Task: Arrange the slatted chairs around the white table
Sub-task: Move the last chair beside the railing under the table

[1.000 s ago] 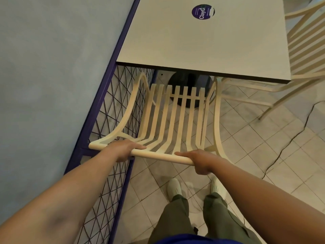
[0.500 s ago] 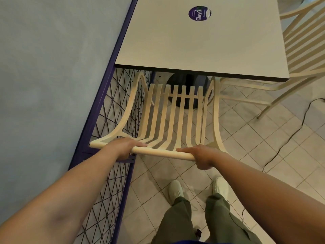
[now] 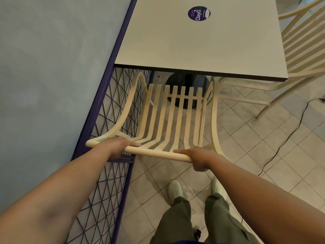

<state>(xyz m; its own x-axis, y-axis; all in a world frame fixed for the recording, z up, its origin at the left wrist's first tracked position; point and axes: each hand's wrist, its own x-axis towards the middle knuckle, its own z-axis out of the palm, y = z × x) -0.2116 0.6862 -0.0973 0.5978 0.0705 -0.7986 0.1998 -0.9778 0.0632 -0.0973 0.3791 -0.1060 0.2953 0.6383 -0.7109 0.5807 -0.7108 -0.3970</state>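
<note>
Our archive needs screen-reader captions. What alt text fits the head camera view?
Seen from above, a person's left hand and right hand grip the top rail of a cream slatted chair, its seat partly tucked under the white table. A purple wire-mesh fence runs along its left; a second slatted chair stands at the table's right side.

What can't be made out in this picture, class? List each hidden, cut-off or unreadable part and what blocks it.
Head view:
- near chair: seat front and front legs hidden under the white table.
- second chair: cut off by the right edge.
- sticker: small print too small to read.
- table base: mostly hidden by tabletop and slats.
- left hand, right hand: fingers partly hidden, wrapped round the top rail.
</note>
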